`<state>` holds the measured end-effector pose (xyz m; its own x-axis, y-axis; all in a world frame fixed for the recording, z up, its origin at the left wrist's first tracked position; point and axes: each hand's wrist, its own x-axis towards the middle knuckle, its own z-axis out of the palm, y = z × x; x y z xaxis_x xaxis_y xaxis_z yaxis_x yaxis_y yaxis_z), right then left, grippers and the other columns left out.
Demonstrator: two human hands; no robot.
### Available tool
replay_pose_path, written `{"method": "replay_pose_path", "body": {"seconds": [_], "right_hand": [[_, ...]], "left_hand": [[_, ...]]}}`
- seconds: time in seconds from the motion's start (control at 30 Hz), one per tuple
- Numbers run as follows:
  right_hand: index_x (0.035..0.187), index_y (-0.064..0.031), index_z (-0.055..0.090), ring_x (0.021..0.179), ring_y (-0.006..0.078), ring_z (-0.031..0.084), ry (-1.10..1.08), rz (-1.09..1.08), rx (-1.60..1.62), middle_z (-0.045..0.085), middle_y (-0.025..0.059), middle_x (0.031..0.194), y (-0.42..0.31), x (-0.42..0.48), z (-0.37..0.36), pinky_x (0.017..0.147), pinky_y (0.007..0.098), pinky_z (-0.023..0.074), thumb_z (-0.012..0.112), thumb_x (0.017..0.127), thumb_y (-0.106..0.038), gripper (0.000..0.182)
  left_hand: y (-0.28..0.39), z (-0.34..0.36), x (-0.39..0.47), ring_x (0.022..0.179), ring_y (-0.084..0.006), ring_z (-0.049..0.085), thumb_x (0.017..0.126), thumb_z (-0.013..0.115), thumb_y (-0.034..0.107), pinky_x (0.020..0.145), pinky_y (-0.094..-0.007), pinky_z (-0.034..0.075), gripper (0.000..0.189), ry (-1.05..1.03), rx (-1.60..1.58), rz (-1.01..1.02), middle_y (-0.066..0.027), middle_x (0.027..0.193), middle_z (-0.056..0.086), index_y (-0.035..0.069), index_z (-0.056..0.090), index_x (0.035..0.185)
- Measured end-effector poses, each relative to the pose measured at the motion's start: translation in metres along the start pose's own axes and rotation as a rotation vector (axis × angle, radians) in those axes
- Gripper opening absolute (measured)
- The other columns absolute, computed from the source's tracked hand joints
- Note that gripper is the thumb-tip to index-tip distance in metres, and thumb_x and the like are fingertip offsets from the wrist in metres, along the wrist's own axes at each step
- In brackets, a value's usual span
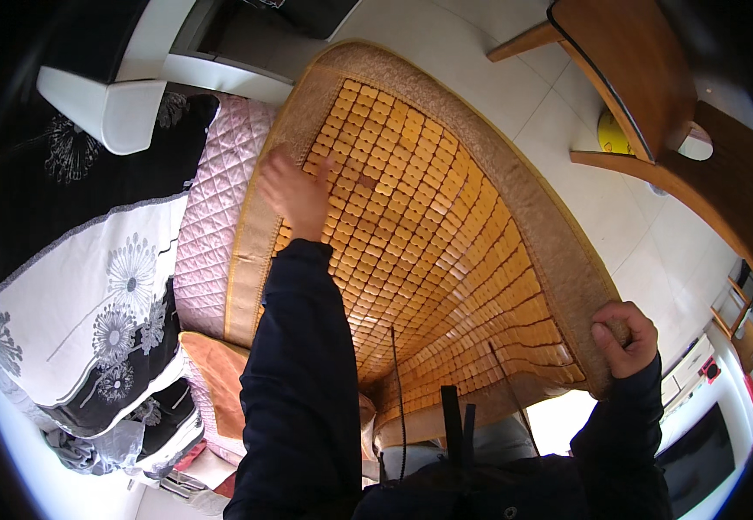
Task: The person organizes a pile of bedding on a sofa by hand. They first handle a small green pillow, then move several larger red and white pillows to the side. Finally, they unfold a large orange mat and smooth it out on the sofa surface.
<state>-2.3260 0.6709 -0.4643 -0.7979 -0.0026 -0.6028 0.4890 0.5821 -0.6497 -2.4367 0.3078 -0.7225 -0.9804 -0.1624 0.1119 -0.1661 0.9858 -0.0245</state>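
Observation:
A bamboo-tile mat [402, 188] with a wide tan fabric border spreads before me, its near part curving down towards my body. On the mat's left border lies my left hand [295, 192], fingers apart and slightly blurred; it grips nothing that I can see. At the lower right, the mat's border is pinched between the thumb and curled fingers of my right hand [627, 338]. Under the mat's left side shows a pink quilted pad [211, 221]. A brown-orange cloth piece with a yellow edge [217, 380] rests beside the mat's lower left.
Black-and-white bedding with a flower print [113, 279] lies at the left, below a white furniture corner [133, 117]. Wooden chairs [630, 71] stand at the upper right on a tiled floor [545, 117], near a yellow round object [612, 133]. A dark screen [698, 461] is at the lower right.

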Motion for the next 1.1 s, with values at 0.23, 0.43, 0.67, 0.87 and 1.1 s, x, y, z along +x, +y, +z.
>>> {"method": "replay_pose_path", "body": {"seconds": [0.23, 0.43, 0.67, 0.87, 1.1], "right_hand": [[0.085, -0.0027, 0.055, 0.071, 0.0138, 0.056, 0.037, -0.038, -0.053, 0.059, 0.0068, 0.078, -0.007, -0.007, 0.010, 0.065, 0.0222, 0.0426, 0.055, 0.074, -0.001, 0.011], [0.085, -0.0029, 0.055, 0.073, 0.0134, 0.055, 0.031, -0.019, -0.105, 0.058, 0.0058, 0.079, -0.009, -0.016, 0.003, 0.069, 0.0221, 0.0419, 0.055, 0.075, -0.004, 0.010], [0.085, -0.0025, 0.056, 0.080, 0.0128, 0.053, -0.311, -0.279, -0.029, 0.057, 0.0049, 0.082, -0.008, 0.031, -0.025, 0.076, 0.0241, 0.0398, 0.058, 0.074, -0.012, 0.014], [0.084, -0.0032, 0.056, 0.079, 0.0194, 0.055, -0.303, -0.686, -0.576, 0.058, 0.0088, 0.081, -0.085, 0.132, -0.041, 0.072, 0.0275, 0.0421, 0.060, 0.071, -0.005, 0.014], [0.091, -0.0077, 0.057, 0.086, 0.0250, 0.049, 0.436, -1.165, -1.176, 0.052, 0.0080, 0.085, -0.153, 0.117, 0.090, 0.071, 0.0341, 0.0404, 0.055, 0.068, 0.000, 0.024]], "left_hand": [[-0.133, -0.012, -0.009, 0.080, -0.0378, 0.054, 0.073, 0.051, 0.054, 0.066, -0.0410, 0.043, 0.058, -0.411, -0.136, -0.103, -0.0203, 0.083, 0.059, 0.001, 0.054, 0.095], [-0.149, -0.113, -0.030, 0.063, -0.0320, 0.057, 0.083, 0.045, 0.040, 0.056, -0.0368, 0.041, 0.046, -0.536, -0.496, -0.278, -0.0228, 0.065, 0.055, -0.004, 0.059, 0.080], [-0.220, -0.248, -0.174, 0.061, -0.0132, 0.054, 0.083, 0.048, 0.033, 0.057, -0.0290, 0.042, 0.041, -0.587, -0.563, -0.611, -0.0110, 0.063, 0.057, -0.007, 0.059, 0.081], [-0.232, -0.236, -0.303, 0.065, -0.0127, 0.055, 0.083, 0.050, 0.035, 0.059, -0.0255, 0.043, 0.044, -0.498, -0.826, -0.992, -0.0090, 0.072, 0.060, -0.008, 0.059, 0.088], [-0.194, -0.161, -0.384, 0.079, -0.0365, 0.055, 0.080, 0.041, 0.049, 0.069, -0.0416, 0.043, 0.052, -0.305, -0.610, -1.110, -0.0224, 0.081, 0.059, 0.001, 0.059, 0.090]]}}
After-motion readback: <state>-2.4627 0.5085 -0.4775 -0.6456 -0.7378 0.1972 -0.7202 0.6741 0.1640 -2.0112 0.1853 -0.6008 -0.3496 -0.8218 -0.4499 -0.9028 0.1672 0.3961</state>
